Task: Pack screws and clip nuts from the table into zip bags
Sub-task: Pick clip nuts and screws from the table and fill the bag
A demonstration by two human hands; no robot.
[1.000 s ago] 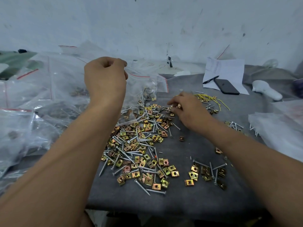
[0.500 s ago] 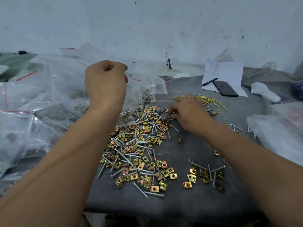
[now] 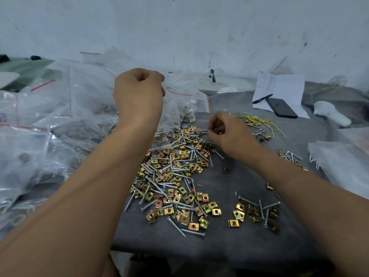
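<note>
Since the frame a second ago the right hand (image 3: 229, 132) has lifted off the far edge of the heap and turned its curled fingers toward the camera, and it now pinches a few small pieces between thumb and fingertips (a glint of brass and a thin silver shank show there, too small to name surely). The left hand (image 3: 139, 92) has kept its place, raised above the table, fingers curled tight and gripping the top edge of a clear zip bag (image 3: 179, 108) with a red seal line; the bag hangs down and to the right of that fist, its bottom resting near the far end of the heap, with some hardware already inside.

The right hand's pinch sits just right of the bag and lower than its gripped mouth, well apart from the left fist. Directly below and nearer than both hands lies the main heap of clip nuts (image 3: 173, 176) mixed with screws (image 3: 175, 228), spread across the grey cloth (image 3: 219, 246) from the bag toward the near edge. A smaller cluster (image 3: 255, 212) lies to the near right, under the right forearm.

At the far right are yellow wire ties (image 3: 259, 121), a black phone (image 3: 282, 107) and pen (image 3: 261, 98) on a sheet of paper (image 3: 283, 86). Filled bags (image 3: 50, 126) pile up on the left.
</note>
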